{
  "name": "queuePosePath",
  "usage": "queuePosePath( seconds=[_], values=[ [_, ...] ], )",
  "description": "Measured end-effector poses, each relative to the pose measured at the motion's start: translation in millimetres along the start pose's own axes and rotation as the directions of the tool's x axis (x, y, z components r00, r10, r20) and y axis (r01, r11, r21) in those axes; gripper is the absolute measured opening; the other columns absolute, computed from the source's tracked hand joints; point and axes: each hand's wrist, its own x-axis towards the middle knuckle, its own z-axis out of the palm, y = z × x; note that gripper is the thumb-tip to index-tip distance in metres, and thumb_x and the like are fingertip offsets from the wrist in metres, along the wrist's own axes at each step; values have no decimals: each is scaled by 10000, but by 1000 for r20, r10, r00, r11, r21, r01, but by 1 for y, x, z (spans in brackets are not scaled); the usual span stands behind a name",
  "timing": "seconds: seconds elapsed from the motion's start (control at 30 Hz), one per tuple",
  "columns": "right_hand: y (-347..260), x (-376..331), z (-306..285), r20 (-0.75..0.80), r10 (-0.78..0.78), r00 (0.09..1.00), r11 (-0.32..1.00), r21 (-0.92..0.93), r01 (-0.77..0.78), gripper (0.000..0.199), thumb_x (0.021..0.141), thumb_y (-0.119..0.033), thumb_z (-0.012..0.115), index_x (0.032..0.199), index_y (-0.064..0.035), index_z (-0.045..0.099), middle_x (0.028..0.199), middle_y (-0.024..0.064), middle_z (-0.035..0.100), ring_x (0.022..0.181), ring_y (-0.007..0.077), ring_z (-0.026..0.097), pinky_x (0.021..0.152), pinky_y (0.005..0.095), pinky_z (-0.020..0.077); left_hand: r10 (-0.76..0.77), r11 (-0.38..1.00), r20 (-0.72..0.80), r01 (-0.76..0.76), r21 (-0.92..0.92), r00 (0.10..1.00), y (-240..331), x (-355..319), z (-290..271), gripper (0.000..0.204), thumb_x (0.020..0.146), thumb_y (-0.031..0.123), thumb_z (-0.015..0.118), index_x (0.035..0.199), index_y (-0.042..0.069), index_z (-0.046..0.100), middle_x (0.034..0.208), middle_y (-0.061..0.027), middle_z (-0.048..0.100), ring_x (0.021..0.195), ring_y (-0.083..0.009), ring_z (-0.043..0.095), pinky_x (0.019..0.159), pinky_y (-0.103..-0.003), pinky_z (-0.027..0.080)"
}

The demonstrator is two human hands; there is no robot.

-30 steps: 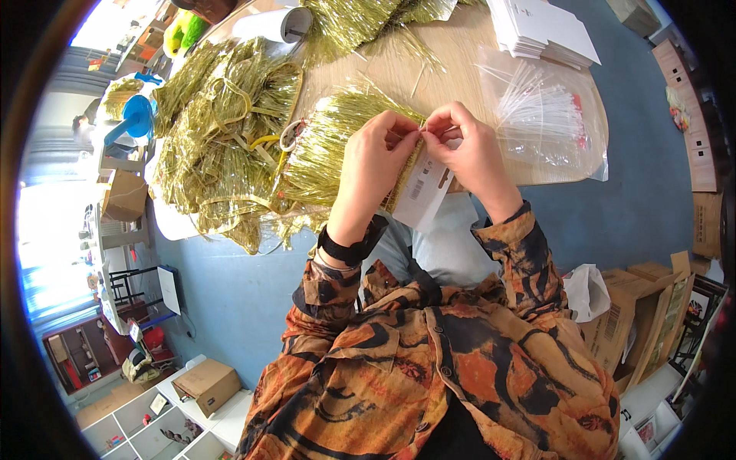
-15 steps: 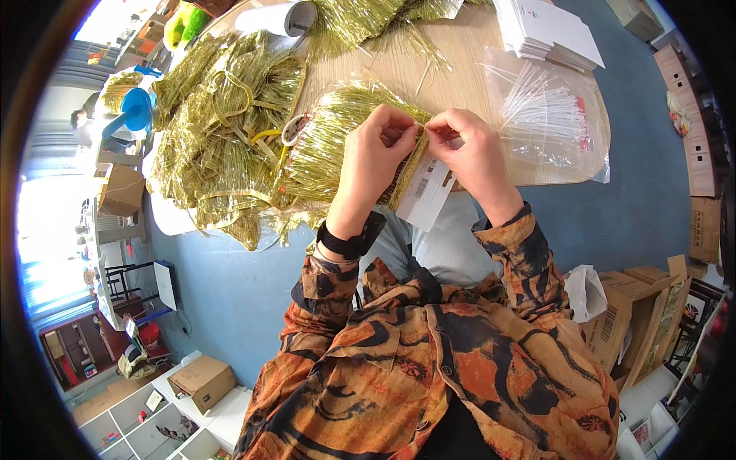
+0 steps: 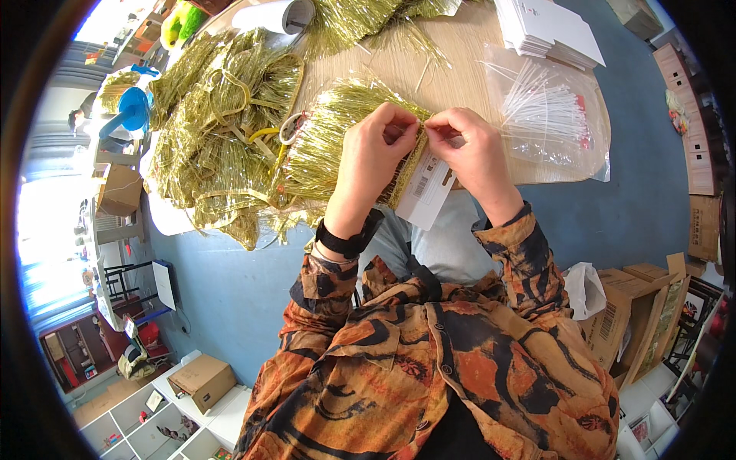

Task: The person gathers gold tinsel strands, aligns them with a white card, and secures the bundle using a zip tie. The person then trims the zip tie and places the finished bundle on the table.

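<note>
A gold tinsel fringe (image 3: 330, 142) lies at the table's near edge, its braided band running along a white hang-tag card (image 3: 424, 201). My left hand (image 3: 377, 153) pinches the upper end of that band, fingertips pressed together. Close beside it, my right hand (image 3: 469, 149) pinches at the same corner of band and card. Whatever thin piece may sit between the fingertips is too small to make out. The card hangs below the hands over my lap, with its slotted end toward the right. Yellow-handled scissors (image 3: 290, 129) lie left of the fringe, partly covered.
A heap of gold tinsel (image 3: 222, 138) covers the table's left side, and more tinsel (image 3: 368, 19) lies at the back. White cable ties (image 3: 544, 107) fill a clear bag at right. Behind them are stacked white cards (image 3: 548, 31). A white roll (image 3: 276, 17) lies at the back.
Both hands keep their pinch at the same corner with hardly any movement. The view has shifted very slightly.
</note>
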Motion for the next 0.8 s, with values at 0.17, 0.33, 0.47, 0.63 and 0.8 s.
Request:
queuePosePath(
  seconds=[0.17, 0.33, 0.47, 0.63, 0.8],
  values=[
    [-1, 0, 1, 14, 55, 998, 998, 7, -55, 124, 897, -2, 758, 1009, -23, 710, 921, 96, 734, 834, 193, 737, 741, 312, 600, 26, 1000, 45, -27, 4, 999, 0, 3, -4, 136, 916, 96, 735, 1013, 1, 726, 891, -138, 752, 803, -219, 749, 741, -332, 579],
    [-2, -1, 4, -6, 173, 985, 977, 126, -171, 172, 891, -14, 744, 1050, -27, 678, 929, 134, 740, 843, 280, 737, 721, 354, 577, 106, 989, 93, -114, 89, 990, 4, 5, -9, 160, 921, 140, 734, 1008, 6, 739, 916, -142, 726, 806, -273, 723, 739, -359, 570],
    [-1, 2, 5, 9, 140, 990, 985, 97, -140, 172, 896, -12, 737, 1056, -23, 675, 941, 138, 745, 850, 290, 742, 733, 361, 581, 144, 980, -58, -135, 146, 988, 11, 5, -12, 184, 909, 170, 746, 970, -3, 734, 913, -152, 688, 804, -309, 692, 723, -380, 552],
    [-1, 4, 4, 43, 155, 987, 984, 86, -158, 154, 897, 0, 725, 1046, -21, 694, 944, 147, 741, 858, 298, 738, 741, 372, 581, 109, 984, 11, -110, 139, 994, 11, 10, -4, 222, 931, 192, 760, 954, -22, 705, 882, -91, 668, 661, -142, 574, 625, -297, 490],
    [-4, 4, 3, 51, 201, 978, 976, 78, -205, 145, 892, -15, 735, 1035, -20, 718, 943, 155, 737, 849, 301, 732, 727, 370, 575, 76, 993, -11, -75, 86, 997, 4, 11, -1, 206, 929, 178, 739, 931, -20, 681, 836, -81, 674, 656, -132, 582, 616, -296, 491]
  ],
)
